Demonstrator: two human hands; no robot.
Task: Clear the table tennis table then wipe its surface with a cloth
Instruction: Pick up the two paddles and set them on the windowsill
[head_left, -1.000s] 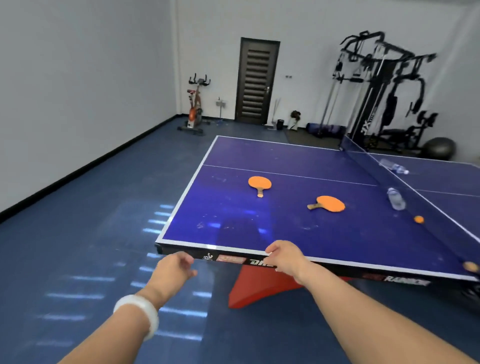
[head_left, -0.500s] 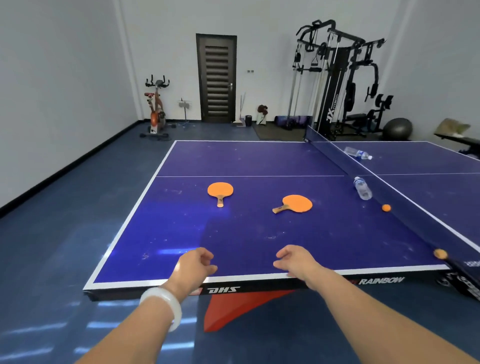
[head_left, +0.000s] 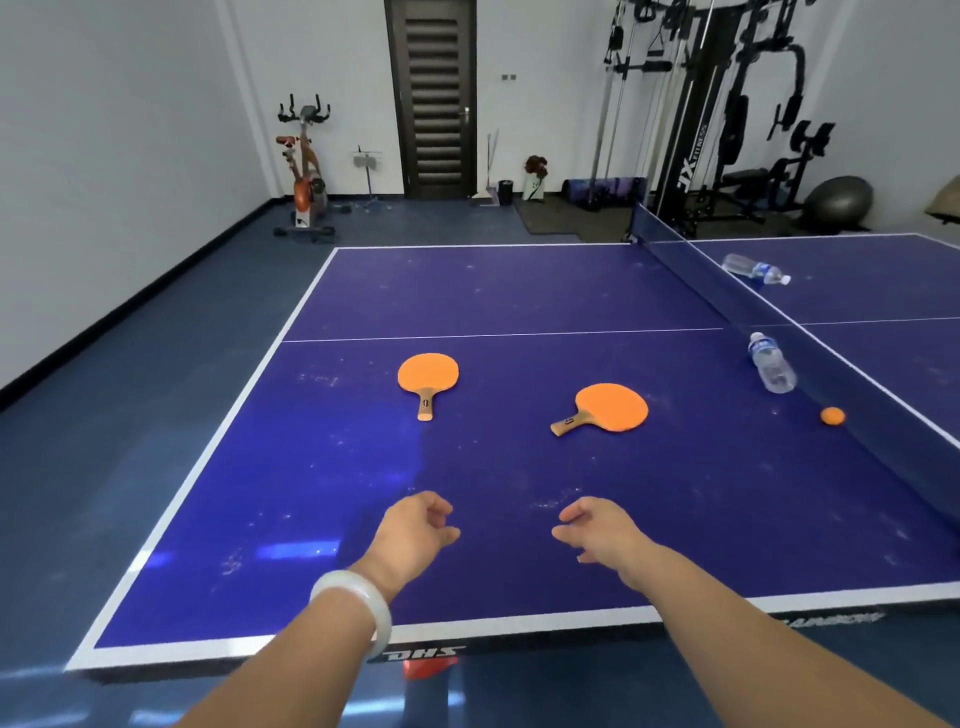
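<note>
Over the near half of the table tennis table (head_left: 519, 291) we hold both hands above the blue surface, just inside the white end line. Our left hand (head_left: 410, 535) has its fingers loosely curled and grips nothing; a pale bangle (head_left: 358, 605) sits on that wrist. Our right hand (head_left: 597, 530) is likewise relaxed, fingers partly spread, and empty. The two hands are apart from each other.

Ahead of the hands, two orange paddles lie flat on the table. The left paddle (head_left: 427, 375) points its handle toward us; the right paddle (head_left: 610, 407) points its handle toward our left. They are near each other but not touching.

Along the net (head_left: 727, 301) on our right, a clear water bottle (head_left: 771, 362) lies on its side close against the mesh on the near half, and an orange ball (head_left: 832, 416) rests just beside it, nearer to us. A second bottle (head_left: 753, 269) lies on the far half beyond the net. Faint scuffs and dust marks show across the blue surface.

Behind the table we see a dark door (head_left: 434, 98), an exercise bike (head_left: 306, 171) at left, a multi-gym frame (head_left: 727, 114) and a grey exercise ball (head_left: 839, 196) at right.
</note>
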